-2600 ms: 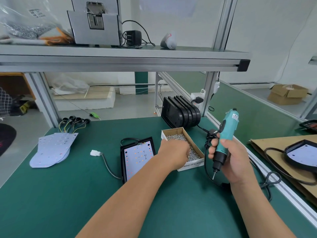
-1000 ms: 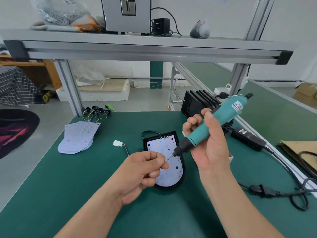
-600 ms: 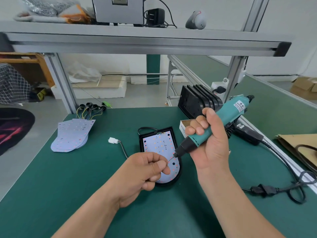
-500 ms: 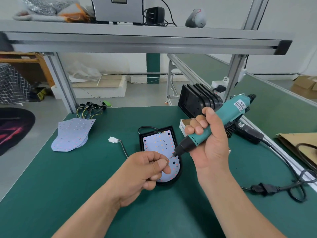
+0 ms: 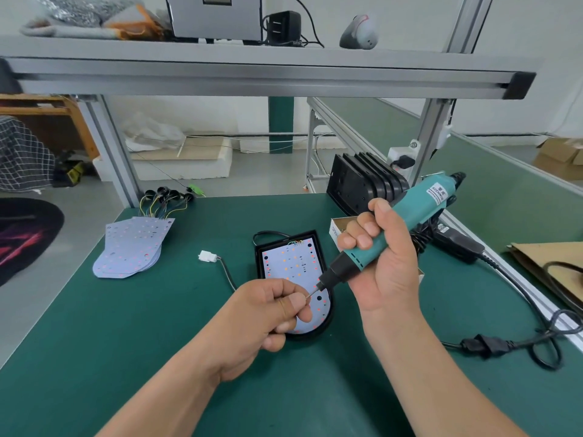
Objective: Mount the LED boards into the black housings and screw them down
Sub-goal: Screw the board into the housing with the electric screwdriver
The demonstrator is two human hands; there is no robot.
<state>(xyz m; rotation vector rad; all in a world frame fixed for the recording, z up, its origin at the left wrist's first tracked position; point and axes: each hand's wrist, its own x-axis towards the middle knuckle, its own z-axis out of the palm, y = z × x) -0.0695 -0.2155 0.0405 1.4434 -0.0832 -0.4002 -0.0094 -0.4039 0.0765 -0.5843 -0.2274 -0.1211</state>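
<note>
A black housing lies in the middle of the green table with a white LED board seated in it. Above its near end, my left hand pinches a small screw against the bit tip of a teal electric screwdriver. My right hand grips the screwdriver's barrel, tilted with the bit pointing down-left. A stack of loose LED boards with wires lies at the left. Several empty black housings stand upright behind my right hand.
A cardboard screw box sits partly hidden behind my right hand. A white connector on a cable lies left of the housing. The screwdriver's power adapter and black cord trail along the right. An aluminium shelf spans overhead.
My left hand left the screw box and now pinches a screw at the bit tip. My right hand brought the screwdriver over the housing and tilted it. Little has moved in the last half second.
</note>
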